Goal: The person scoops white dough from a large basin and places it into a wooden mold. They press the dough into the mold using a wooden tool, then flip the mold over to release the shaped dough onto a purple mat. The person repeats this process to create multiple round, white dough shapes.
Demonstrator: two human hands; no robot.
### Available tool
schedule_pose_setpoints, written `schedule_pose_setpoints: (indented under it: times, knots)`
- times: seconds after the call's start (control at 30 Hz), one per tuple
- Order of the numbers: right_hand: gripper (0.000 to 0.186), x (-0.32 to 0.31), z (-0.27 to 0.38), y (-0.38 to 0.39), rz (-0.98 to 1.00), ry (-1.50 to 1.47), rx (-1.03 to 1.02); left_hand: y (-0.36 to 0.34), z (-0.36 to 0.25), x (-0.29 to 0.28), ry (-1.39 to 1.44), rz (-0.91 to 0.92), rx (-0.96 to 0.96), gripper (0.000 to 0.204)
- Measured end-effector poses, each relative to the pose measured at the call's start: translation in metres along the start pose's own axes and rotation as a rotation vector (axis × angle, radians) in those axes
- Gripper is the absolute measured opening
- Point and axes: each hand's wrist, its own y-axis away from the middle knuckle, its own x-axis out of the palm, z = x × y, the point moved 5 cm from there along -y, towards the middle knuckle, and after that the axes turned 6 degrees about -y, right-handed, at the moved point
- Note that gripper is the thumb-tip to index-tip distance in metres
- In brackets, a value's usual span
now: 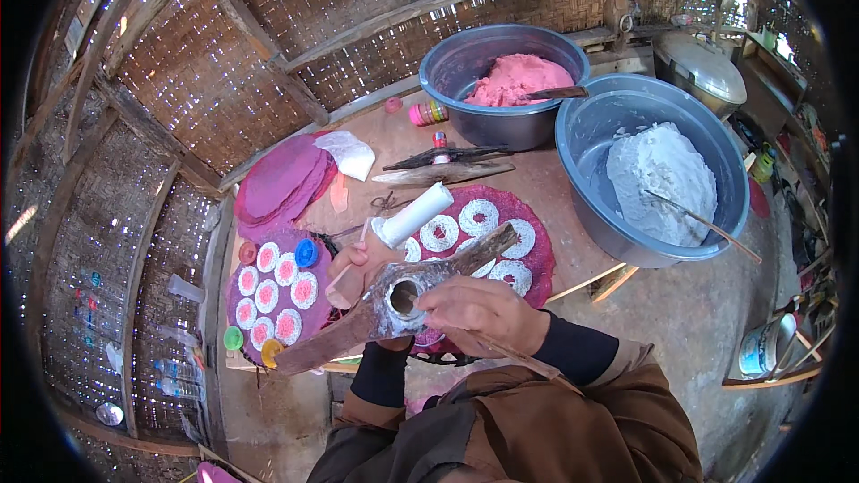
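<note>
The wooden bar point(380, 293) slants from eight to two o'clock, its round hole point(405, 297) at nine o'clock from the nearer right hand point(483, 313), whose fingers bunch at the rim and grip a thin stick point(528, 360); the left hand point(360, 259) curls its fingers around a pale pink piece point(340, 293). At one o'clock a deep tub point(483, 125) holds pink dough point(514, 76); at two, a wider tub point(595, 206) holds white dough point(658, 174).

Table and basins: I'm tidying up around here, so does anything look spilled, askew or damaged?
No clear spill stands out on the table. Most noticeable is the stick in the right basin: it slants out of the white mass and juts over the rim, so it could perhaps be knocked.
</note>
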Motion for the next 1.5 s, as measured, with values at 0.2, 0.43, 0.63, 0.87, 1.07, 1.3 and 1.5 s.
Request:
schedule_pose_setpoints:
  times: [0.2, 0.43, 0.63, 0.87, 1.07, 1.3, 1.5]
  knots:
    - [0.032, -0.005, -0.004, 0.005, -0.029, -0.018, 0.016, 0.039, -0.093, 0.039, 0.413, 0.196, -0.084, 0.042]
    - [0.033, -0.004, -0.004, 0.005, -0.033, -0.073, 0.012, 0.018, -0.030, 0.016, 0.035, 0.101, -0.070, 0.042]
    - [0.032, -0.005, -0.002, 0.004, -0.019, -0.029, -0.003, 0.013, -0.030, 0.018, 0.053, 0.097, -0.113, 0.042]
    - [0.033, -0.008, 0.001, 0.000, 0.049, -0.065, -0.011, 0.005, -0.012, 0.012, 0.134, 0.062, -0.139, 0.042]
    - [0.033, -0.006, -0.003, 0.001, 0.061, -0.104, 0.002, 0.029, -0.076, 0.023, -0.041, 0.004, 0.183, 0.041]
    - [0.029, -0.010, -0.008, 0.004, 0.101, -0.157, 0.093, 0.052, -0.116, 0.039, 0.008, 0.092, 0.365, 0.040]
    - [0.025, -0.011, -0.008, 0.004, 0.052, -0.116, 0.051, 0.056, -0.146, 0.047, -0.128, -0.043, 0.563, 0.036]
